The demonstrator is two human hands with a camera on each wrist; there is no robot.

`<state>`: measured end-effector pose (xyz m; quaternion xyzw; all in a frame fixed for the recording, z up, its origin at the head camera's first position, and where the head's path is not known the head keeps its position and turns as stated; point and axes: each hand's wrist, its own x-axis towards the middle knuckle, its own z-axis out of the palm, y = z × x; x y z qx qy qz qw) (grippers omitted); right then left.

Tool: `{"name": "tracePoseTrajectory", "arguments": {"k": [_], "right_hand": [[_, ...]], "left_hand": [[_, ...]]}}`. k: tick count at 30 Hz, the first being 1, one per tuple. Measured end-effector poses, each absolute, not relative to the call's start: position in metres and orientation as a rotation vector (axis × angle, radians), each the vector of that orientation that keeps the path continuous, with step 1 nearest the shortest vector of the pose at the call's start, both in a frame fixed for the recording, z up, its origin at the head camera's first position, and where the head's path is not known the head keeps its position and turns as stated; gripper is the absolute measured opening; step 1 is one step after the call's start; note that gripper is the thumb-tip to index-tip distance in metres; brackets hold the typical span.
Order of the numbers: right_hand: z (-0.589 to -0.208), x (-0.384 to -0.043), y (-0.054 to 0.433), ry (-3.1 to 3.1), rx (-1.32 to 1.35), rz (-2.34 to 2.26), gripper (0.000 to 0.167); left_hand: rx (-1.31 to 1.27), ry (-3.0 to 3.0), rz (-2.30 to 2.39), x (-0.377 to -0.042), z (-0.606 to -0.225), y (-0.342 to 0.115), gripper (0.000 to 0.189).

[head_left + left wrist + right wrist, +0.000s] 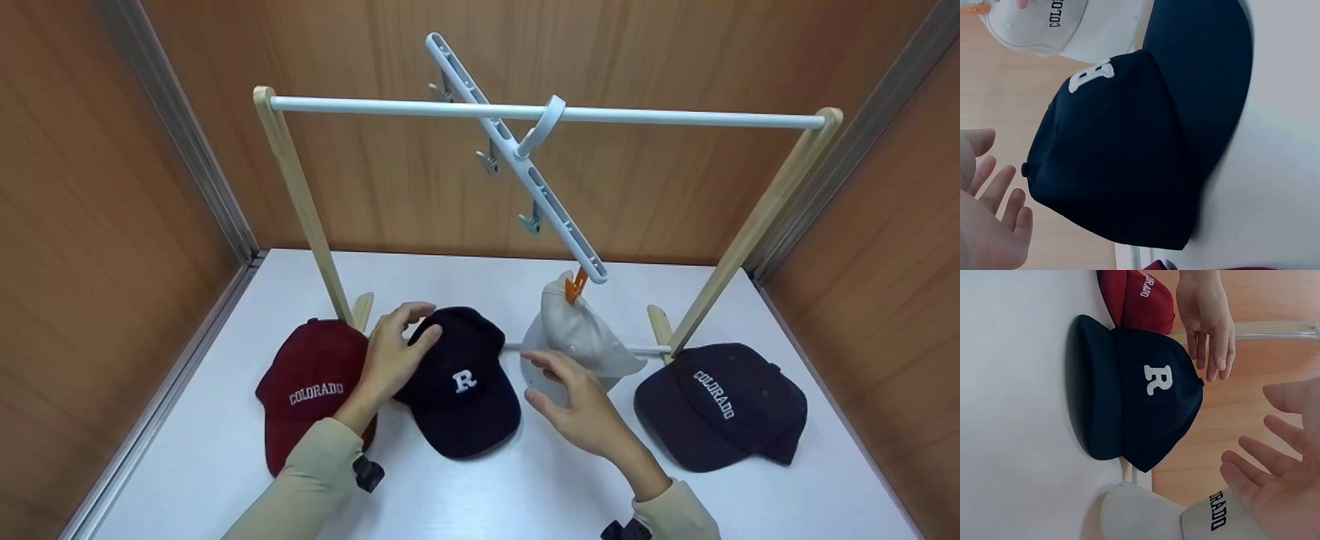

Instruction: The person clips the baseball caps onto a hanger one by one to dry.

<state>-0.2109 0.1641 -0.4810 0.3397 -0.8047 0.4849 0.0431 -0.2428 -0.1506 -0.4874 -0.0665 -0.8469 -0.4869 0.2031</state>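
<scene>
A navy cap (457, 409) with a white letter R lies on the white table. My left hand (394, 356) hovers over its left side, thumb and fingers spread. In the left wrist view, a gap shows between that hand (994, 219) and the cap's crown (1112, 146). A white cap (589, 341) hangs by an orange clip (575, 287) from the low end of a pale blue clip hanger (517, 154). My right hand (581, 409) is in front of the white cap with relaxed, parted fingers, and holds nothing in the right wrist view.
The hanger hooks over a white bar (375, 107) between wooden posts (304, 195) and tilts down toward me. Grey-green clips (531, 219) line its underside. A dark red cap (315, 382) lies at left, a dark COLORADO cap (724, 409) at right. Wood panels (645, 60) enclose the table.
</scene>
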Motion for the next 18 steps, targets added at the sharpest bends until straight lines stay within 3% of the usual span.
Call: {"name": "tracePoseTrajectory", "arguments": {"k": [18], "right_hand": [[-0.486, -0.222, 0.159, -2.509, 1.036, 1.441, 0.054]], "left_hand": [[-0.076, -2.457, -1.424, -0.251, -0.505, -0.162, 0.045]]}}
